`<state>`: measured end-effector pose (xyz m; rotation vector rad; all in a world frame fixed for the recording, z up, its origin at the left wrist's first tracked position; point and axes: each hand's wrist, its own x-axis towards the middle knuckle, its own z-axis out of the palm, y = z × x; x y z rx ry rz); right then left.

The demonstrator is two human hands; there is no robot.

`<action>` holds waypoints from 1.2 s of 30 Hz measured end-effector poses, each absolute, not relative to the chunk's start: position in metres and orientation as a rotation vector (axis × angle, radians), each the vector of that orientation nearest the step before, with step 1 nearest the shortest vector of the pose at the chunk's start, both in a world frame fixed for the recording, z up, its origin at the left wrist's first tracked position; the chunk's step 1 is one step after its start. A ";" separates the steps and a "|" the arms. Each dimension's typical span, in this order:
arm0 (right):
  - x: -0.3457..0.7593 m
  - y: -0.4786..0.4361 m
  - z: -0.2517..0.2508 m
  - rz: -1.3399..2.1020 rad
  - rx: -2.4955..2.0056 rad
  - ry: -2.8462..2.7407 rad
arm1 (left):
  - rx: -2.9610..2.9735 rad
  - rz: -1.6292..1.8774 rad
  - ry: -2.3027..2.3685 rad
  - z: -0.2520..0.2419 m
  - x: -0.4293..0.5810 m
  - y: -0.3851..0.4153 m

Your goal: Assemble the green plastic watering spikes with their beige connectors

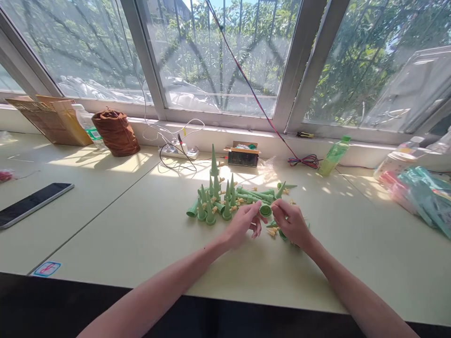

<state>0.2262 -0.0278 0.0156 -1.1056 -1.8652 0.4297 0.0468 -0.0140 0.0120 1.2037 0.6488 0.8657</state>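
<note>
Between thumb and fingers, my left hand [245, 222] holds a green cone part [265, 210], its round open end facing me. Close to that part on the right, my right hand [289, 219] is closed in a pinch; what its fingertips hold, if anything, is hidden. Several upright green cones [210, 213] with small tan pieces stand left of my hands. More green parts [255, 193] lie in a pile behind them. Some tan pieces [272, 231] and green parts lie beside and partly under my right hand.
A phone [33, 202] lies at the left. Along the window stand a cardboard box [52, 123], a brown bag [116, 133], a power strip [178, 149], a small box [243, 157] and a green bottle [334, 156]. Plastic bags [423, 195] lie at the right.
</note>
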 end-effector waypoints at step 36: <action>0.226 -0.026 0.016 0.369 -1.181 -1.751 | 1.930 1.236 0.865 0.007 0.047 -0.014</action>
